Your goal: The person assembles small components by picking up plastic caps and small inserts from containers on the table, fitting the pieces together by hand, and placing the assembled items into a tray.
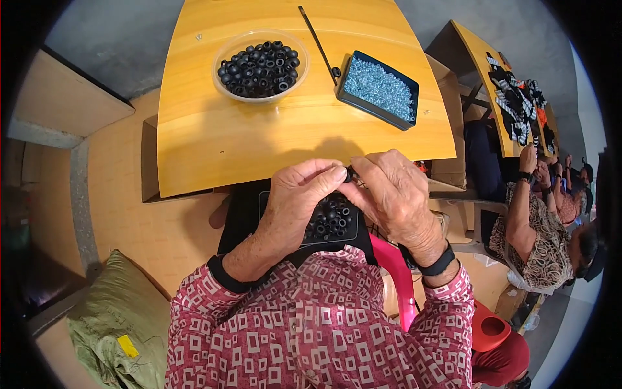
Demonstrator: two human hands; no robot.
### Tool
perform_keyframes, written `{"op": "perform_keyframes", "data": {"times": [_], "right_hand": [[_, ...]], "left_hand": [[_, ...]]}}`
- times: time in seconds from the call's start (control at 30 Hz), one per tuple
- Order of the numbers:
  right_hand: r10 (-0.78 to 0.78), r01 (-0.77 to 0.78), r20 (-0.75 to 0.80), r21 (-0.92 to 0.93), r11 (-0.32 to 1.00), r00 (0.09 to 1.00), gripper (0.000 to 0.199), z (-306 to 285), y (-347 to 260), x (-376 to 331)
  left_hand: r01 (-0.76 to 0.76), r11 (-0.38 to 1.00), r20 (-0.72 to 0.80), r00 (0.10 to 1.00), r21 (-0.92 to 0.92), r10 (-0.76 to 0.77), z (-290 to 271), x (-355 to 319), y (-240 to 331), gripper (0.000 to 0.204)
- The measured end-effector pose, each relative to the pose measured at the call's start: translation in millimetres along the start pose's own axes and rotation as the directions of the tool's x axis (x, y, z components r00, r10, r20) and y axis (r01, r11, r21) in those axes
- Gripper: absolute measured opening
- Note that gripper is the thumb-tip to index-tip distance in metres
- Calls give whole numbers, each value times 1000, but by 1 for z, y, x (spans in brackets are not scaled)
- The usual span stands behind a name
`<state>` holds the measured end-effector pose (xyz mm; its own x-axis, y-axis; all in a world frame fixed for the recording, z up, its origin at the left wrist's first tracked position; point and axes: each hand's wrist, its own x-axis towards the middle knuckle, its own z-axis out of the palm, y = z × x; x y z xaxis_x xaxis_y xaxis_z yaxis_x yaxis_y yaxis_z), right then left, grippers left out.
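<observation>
At the centre of the frame, a small black piece (350, 174) is sitting between 2 hands, just above the tray (357, 224) of black caps (334, 217) in the lap. The left hand (295, 194) is pinching it from the left, thumb and forefinger together on it; the right hand (398, 198) is clamping it from the other side, fingers curling in and partly hiding the grip. Whether a 2nd part is in there, I can't tell.

So this is looking like a 2-handed fitting or trimming step, by my judgement. The next move is calling for a firm left pinch and fine right-hand pressure. Up on the yellow table (291, 139), a bowl (306, 61) is holding more black caps at upper centre, and a dark box (369, 111) is holding clear bits (379, 87) at upper right.
</observation>
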<state>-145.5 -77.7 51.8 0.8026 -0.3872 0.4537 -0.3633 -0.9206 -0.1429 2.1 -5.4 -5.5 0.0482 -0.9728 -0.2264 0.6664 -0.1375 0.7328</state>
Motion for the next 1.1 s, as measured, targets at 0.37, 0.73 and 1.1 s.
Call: {"op": "perform_keyframes", "data": {"times": [0.37, 0.73, 1.1], "right_hand": [[-123, 136, 132, -97, 986, 984, 19, -12, 2, 9], [-58, 61, 28, -137, 989, 998, 21, -4, -6, 0], [152, -217, 237, 275, 937, 960, 13, -29, 5, 3]], "left_hand": [[-64, 994, 5, 998, 86, 64, 0, -2, -1, 18], [-88, 984, -44, 994, 155, 96, 4, -4, 3, 16], [-69, 994, 32, 997, 87, 67, 4, -3, -8, 17]]}}
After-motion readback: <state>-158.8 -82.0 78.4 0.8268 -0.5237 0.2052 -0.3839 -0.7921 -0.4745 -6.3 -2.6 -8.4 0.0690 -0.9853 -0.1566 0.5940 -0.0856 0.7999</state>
